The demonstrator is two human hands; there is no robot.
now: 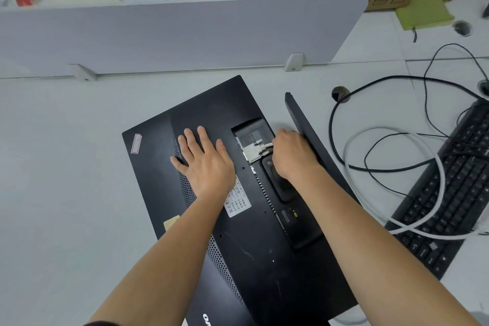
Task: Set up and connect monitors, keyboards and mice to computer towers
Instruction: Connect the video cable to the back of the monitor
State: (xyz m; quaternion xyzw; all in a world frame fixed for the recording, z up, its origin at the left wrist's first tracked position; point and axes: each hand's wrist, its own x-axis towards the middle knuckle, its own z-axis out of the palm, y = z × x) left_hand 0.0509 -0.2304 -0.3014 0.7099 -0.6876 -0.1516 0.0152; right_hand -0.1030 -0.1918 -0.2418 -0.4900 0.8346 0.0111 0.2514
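Head-worn view, steeply downward, close.

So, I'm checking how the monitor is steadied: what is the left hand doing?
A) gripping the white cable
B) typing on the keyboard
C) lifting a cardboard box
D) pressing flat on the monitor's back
D: the left hand lies flat, fingers straight, on the back of the monitor; the right hand holds the white connector.

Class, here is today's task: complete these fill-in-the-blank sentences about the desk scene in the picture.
The monitor lies face ____ on the desk.
The left hand rests ____ on its back.
The right hand grips the ____ connector at its ports.
The black keyboard lies on the person's ____ side.
Missing words: down; flat; white; right.
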